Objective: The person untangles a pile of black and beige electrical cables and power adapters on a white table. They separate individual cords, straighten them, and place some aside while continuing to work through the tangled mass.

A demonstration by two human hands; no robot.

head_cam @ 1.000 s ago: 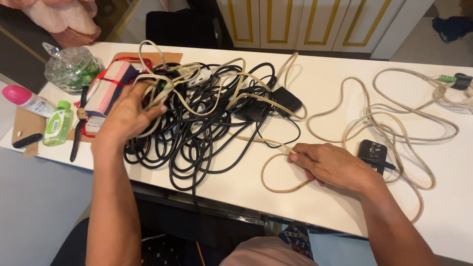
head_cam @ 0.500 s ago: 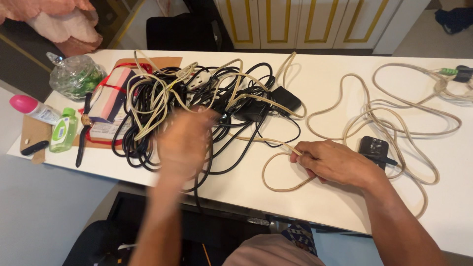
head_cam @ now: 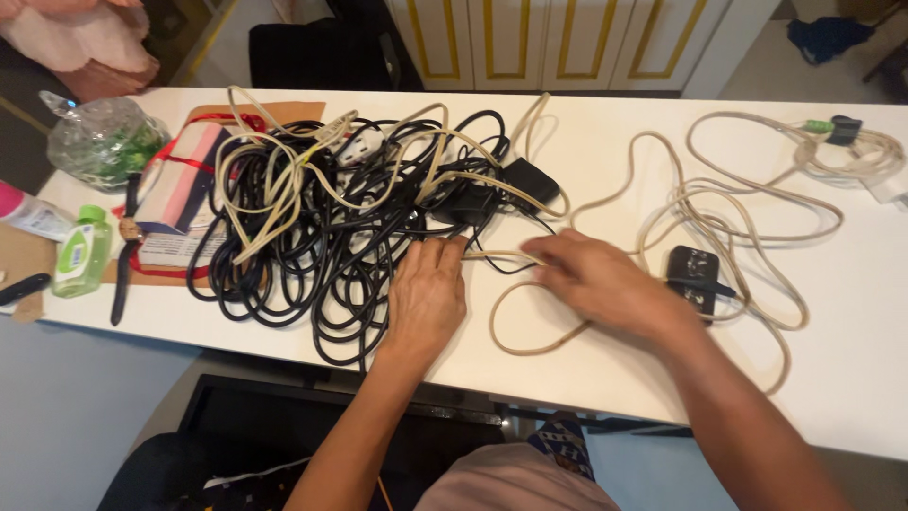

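A big tangle of black cables, with beige cord woven through it, covers the left half of the white table. My left hand lies flat on the tangle's right edge. Its fingers are stretched out and the fingertips touch the black strands beside a beige cable. My right hand is closed on that beige cable where it leaves the tangle; below it the cable forms a loop. A black plug adapter lies just right of my right hand, among more beige loops.
A black power brick sits at the tangle's upper right. At the left end are a green bottle, a wristwatch, a ribboned box and a clear bag. A green connector lies far right.
My left hand has left the far left side of the tangle and swung right, and now rests beside my right hand. My right hand slid slightly up-left along the beige cable.
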